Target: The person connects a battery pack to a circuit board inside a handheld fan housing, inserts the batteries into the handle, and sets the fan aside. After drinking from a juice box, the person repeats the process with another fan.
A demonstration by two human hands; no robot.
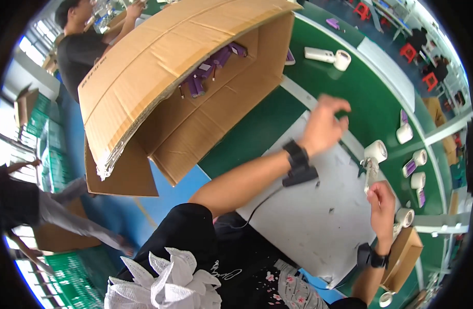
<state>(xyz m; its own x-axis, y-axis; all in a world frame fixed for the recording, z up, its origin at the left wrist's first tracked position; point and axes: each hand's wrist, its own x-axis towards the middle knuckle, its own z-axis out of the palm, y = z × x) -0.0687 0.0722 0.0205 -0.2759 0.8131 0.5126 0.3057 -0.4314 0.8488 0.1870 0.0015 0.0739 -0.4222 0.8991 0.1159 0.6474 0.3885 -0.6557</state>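
Observation:
My right hand [382, 203] is closed round the lower end of the handle of a white handheld device [372, 170]. The device has a round, drum-shaped head, and its handle looks uncovered, with inner parts showing. Over the far edge of the grey work mat [319, 206], my left hand [325, 123] is raised with bent fingers apart and nothing in them. A large cardboard box [236, 103] stands open to the left of that hand. Several purple battery packs [208, 69] with short wires lie inside it.
More white devices with purple packs [410, 166] lie along the green conveyor belt [344, 92] to the right. A closed white device [329, 55] lies farther up. A small cardboard box [404, 257] stands by my right forearm. Other people [84, 51] are at the left.

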